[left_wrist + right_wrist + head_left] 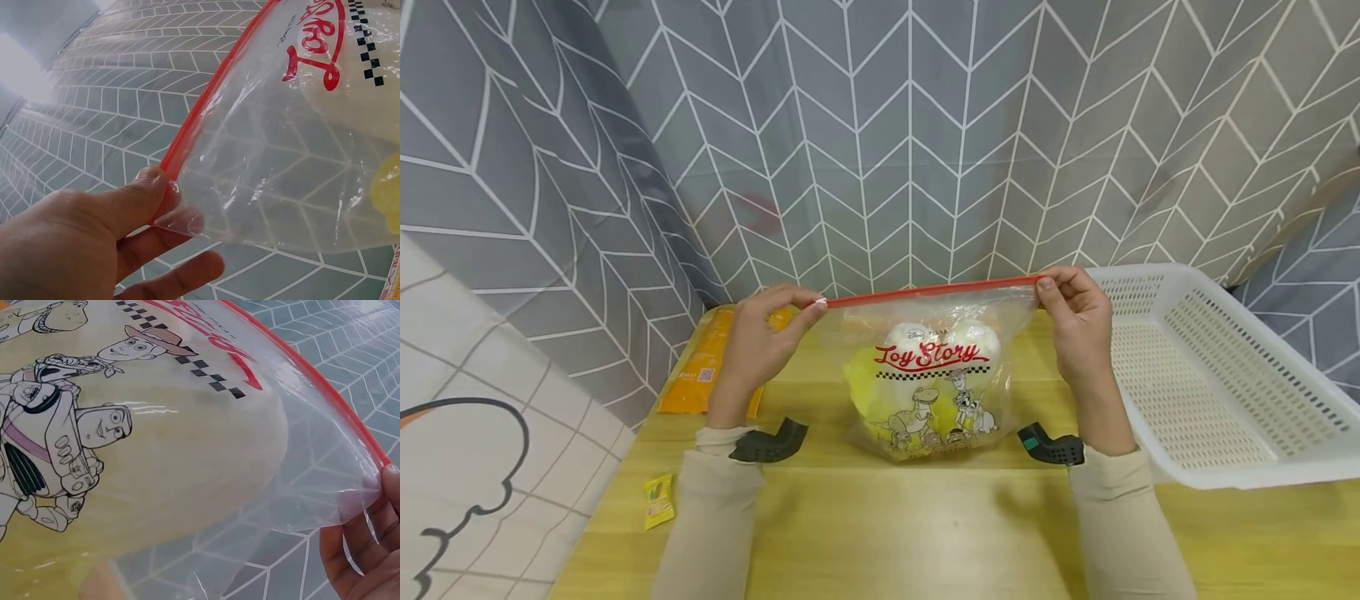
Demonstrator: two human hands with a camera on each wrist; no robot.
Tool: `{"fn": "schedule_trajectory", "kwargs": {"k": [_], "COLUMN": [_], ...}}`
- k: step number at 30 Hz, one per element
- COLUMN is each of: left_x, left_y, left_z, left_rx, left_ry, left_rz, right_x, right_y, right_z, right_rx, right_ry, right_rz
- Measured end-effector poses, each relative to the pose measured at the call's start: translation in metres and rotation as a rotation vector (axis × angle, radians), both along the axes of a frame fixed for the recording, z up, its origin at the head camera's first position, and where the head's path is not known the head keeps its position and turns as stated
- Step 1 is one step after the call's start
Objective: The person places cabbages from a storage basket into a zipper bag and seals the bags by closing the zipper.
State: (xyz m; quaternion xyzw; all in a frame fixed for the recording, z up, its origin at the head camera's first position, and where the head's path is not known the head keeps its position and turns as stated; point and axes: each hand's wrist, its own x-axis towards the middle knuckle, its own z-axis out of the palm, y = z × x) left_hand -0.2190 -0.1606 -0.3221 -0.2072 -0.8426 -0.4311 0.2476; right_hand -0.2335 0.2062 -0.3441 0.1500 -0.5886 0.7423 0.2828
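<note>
A clear zip bag point(925, 392) with a red zip strip and red "Toy Story" lettering stands upright over the table. Inside it are pale white and yellow items whose kind the plastic blurs. My left hand point(765, 337) pinches the bag's top left corner between thumb and forefinger, where a small white piece shows on the strip. At the top right corner, my right hand point(1078, 321) pinches the other end of the strip. Between them the red strip is stretched nearly straight. Both wrist views show thumb and fingers on the bag's corners.
A white plastic basket point(1292, 467) with slotted walls sits to the right. Behind my left wrist lies an orange packet point(688, 387). A small yellow sachet point(659, 501) is near the left edge of the wooden table point(910, 533). A patterned grey curtain point(940, 150) hangs behind.
</note>
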Motion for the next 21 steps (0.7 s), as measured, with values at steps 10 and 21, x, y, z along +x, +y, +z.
{"fn": "schedule_trajectory", "kwargs": {"k": [10,21], "left_x": [0.002,-0.010], "left_y": [-0.002,-0.020], "left_z": [0.002,-0.011], "left_rx": [0.231,0.420], "left_ry": [-0.122,-0.426], "left_rz": [-0.212,-0.456], "right_x": [0.008,0.008], "right_y": [0.000,0.009], "right_z": [0.009,0.005], "right_rx": [0.013,0.122], "right_ry": [0.000,-0.302], "right_rz": [0.076,0.433]}}
